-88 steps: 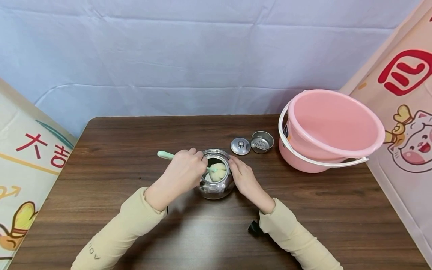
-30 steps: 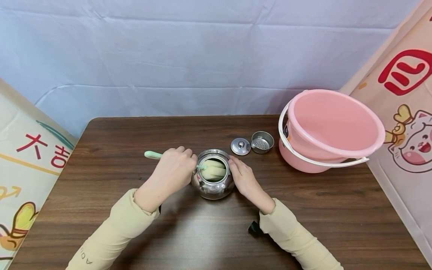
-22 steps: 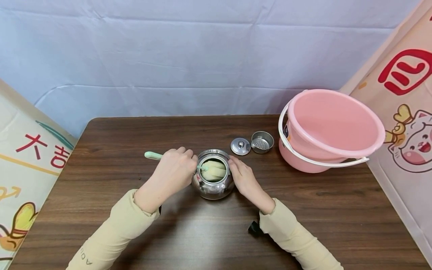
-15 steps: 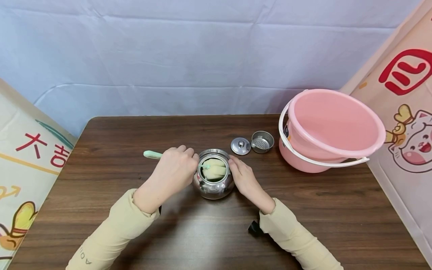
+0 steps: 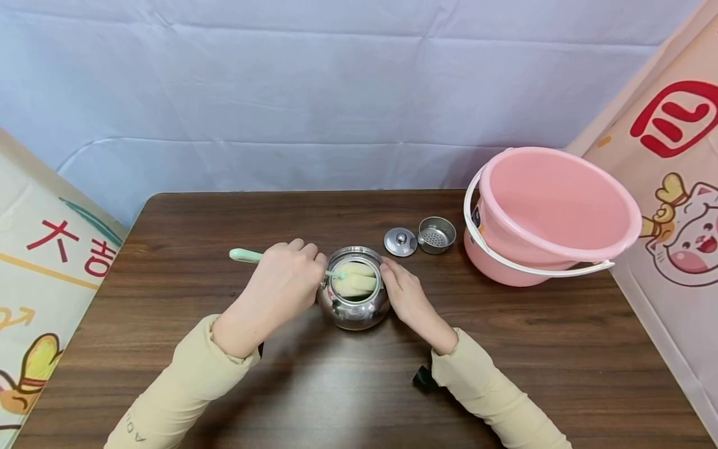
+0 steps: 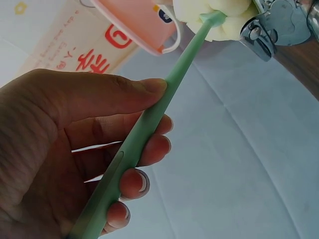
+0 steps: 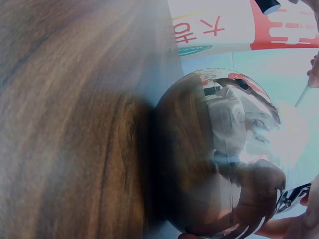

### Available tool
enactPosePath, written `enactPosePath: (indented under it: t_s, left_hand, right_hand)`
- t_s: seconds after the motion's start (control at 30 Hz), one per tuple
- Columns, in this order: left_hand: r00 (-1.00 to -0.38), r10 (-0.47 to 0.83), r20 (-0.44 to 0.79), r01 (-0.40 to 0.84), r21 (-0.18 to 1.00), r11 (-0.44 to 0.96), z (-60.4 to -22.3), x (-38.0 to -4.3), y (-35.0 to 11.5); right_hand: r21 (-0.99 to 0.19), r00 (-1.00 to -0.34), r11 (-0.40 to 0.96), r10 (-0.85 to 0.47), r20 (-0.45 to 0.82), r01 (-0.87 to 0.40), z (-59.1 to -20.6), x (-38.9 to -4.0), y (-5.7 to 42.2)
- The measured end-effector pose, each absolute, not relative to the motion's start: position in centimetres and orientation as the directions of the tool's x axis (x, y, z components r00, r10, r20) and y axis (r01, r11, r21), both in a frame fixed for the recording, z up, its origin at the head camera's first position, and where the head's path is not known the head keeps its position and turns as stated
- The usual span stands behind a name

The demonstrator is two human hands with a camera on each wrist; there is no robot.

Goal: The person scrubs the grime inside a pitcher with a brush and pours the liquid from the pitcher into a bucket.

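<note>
My left hand (image 5: 283,274) grips the pale green handle (image 6: 159,107) of a sponge brush, thumb on one side and fingers curled round the other. In the head view the brush's pale yellow sponge (image 5: 354,284) sits in the mouth of a round, shiny steel teapot (image 5: 354,315). How deep it reaches is hidden inside. My right hand (image 5: 408,299) holds the teapot's right side, its fingers along the curved wall near the rim. The teapot stands upright on the table, and its polished wall fills much of the right wrist view.
Behind the teapot lie its small lid (image 5: 401,241) with a knob and a perforated strainer cup (image 5: 437,236). A pink bucket (image 5: 505,269) with a white handle stands at the right back. The wooden table (image 5: 224,231) ends at a pale cloth backdrop.
Compared with the earliest frame, my left hand and the brush have shifted left, and the sponge has turned to show its side. My right hand and the teapot stay nearly in place.
</note>
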State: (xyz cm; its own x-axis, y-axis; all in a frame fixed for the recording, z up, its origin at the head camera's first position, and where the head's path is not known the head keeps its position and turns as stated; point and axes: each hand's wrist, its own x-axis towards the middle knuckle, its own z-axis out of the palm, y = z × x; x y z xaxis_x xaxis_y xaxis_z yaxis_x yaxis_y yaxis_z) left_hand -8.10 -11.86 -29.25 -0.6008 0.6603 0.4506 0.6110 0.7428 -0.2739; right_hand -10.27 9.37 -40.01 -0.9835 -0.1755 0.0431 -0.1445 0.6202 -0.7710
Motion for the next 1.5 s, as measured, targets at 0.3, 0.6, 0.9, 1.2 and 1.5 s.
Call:
enactPosePath:
  t_s: [0.3, 0.6, 0.9, 1.2, 1.5]
  left_hand:
    - [-0.609, 0.654, 0.449, 0.613, -0.257, 0.747, -28.4, -7.9, -12.5]
    - [-0.603, 0.643, 0.473, 0.604, -0.257, 0.755, -27.7, -7.7, -13.3]
    - [-0.596, 0.597, 0.537, 0.599, -0.196, 0.776, -27.1, -8.1, -14.4]
    - [-0.586, 0.514, 0.627, 0.588, -0.107, 0.802, -27.5, -8.9, -15.7]
    - [-0.642, 0.353, 0.681, 0.506, 0.030, 0.862, -28.5, -9.9, -16.8]
  right_hand:
    - [-0.774, -0.985, 0.619, -0.170, 0.035, -0.135, -40.1, -10.4, 9.5]
    - [-0.771, -0.985, 0.623, -0.171, 0.030, -0.132, -40.1, -10.4, 9.5]
    - [-0.771, -0.985, 0.622, -0.169, 0.039, -0.137, -40.1, -10.4, 9.4]
    - [-0.766, -0.985, 0.628, -0.171, 0.032, -0.134, -40.1, -10.3, 9.4]
    - [-0.773, -0.985, 0.622, -0.170, 0.020, -0.123, -40.1, -10.3, 9.4]
